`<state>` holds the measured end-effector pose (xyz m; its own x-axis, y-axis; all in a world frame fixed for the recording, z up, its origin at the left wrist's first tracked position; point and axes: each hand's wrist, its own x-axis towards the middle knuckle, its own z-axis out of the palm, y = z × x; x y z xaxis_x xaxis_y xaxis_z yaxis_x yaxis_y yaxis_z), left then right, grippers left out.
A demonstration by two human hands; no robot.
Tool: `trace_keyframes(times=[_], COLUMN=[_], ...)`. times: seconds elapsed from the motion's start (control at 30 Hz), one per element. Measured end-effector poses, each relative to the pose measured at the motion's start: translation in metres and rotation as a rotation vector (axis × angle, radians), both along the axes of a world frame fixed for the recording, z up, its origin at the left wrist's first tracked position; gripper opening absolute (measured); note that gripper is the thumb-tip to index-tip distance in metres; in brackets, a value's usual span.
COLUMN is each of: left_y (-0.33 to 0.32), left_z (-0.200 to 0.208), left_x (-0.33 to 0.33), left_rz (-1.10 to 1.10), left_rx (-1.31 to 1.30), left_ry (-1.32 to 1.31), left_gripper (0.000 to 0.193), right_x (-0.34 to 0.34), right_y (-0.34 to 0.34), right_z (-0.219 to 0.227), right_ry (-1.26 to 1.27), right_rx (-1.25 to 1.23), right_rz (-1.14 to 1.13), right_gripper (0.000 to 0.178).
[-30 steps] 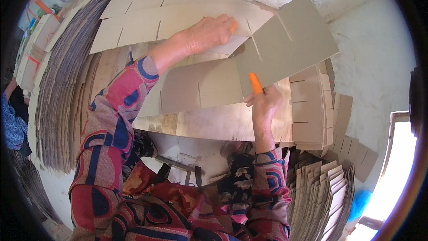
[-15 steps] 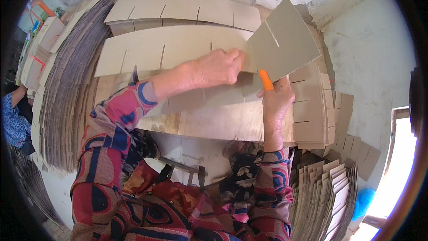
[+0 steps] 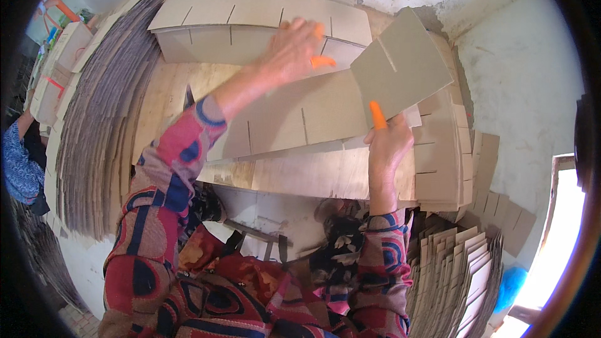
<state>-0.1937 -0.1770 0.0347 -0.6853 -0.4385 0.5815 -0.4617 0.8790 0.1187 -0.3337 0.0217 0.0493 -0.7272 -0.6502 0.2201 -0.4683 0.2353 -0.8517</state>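
Note:
My right hand (image 3: pixel 389 141) grips a slotted grey-brown cardboard strip (image 3: pixel 332 109) near its right end, with an orange-covered thumb on the front. A squarish slotted cardboard panel (image 3: pixel 404 56) rises at an angle from that end; I cannot tell whether it is a bent part of the strip or a separate piece. The rest of the strip slants down to the left over the wooden board. My left hand (image 3: pixel 294 50), slightly blurred, hovers at the far stack of slotted strips (image 3: pixel 263 9). Its orange-covered fingers are apart and nothing shows in them.
A tall stack of cardboard sheets (image 3: pixel 103 119) stands on the left. More slotted pieces (image 3: pixel 435 169) lie at the board's right end, and upright ones (image 3: pixel 454 275) are below it. Pale wooden board (image 3: pixel 313 172) lies before me. Another person's sleeve (image 3: pixel 22 166) shows far left.
My left hand has let go of the strip and moved away from me to the far stack. The strip's left part has swung nearer to me, while my right hand keeps its hold.

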Motion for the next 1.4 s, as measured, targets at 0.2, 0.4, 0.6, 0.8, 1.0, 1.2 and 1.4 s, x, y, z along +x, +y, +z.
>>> trace_keyframes(times=[0.2, 0.4, 0.6, 0.8, 1.0, 1.2, 1.4], left_y=[-0.074, -0.076, -0.079, -0.058, -0.021, 0.013, 0.063], left_z=[-0.044, -0.042, -0.026, 0.009, 0.036, 0.049, 0.070], left_x=[0.001, -0.005, 0.005, 0.005, 0.003, 0.003, 0.006], left_rz=[0.199, 0.081, -0.101, -0.202, -0.202, -0.237, -0.424], left_rx=[-0.297, -0.229, -0.066, -0.346, -0.450, -0.500, -0.318], left_ry=[-0.296, -0.355, -0.113, -0.082, -0.088, -0.077, 0.033], left_gripper=[0.023, 0.011, 0.012, 0.048, 0.046, 0.038, 0.039], right_x=[0.003, -0.002, 0.004, 0.010, 0.005, 0.001, 0.005], right_y=[-0.002, 0.001, -0.002, -0.004, -0.006, -0.003, 0.000], right_z=[-0.002, -0.005, -0.006, -0.009, -0.018, -0.012, 0.014], right_ry=[-0.047, -0.071, 0.025, 0.031, 0.390, 0.407, 0.640], right_rx=[0.018, 0.013, 0.012, -0.075, -0.109, -0.024, 0.111], right_rz=[0.026, 0.047, 0.022, -0.023, 0.020, 0.023, 0.012], right_gripper=[0.035, 0.036, 0.022, 0.010, 0.025, 0.022, 0.010])
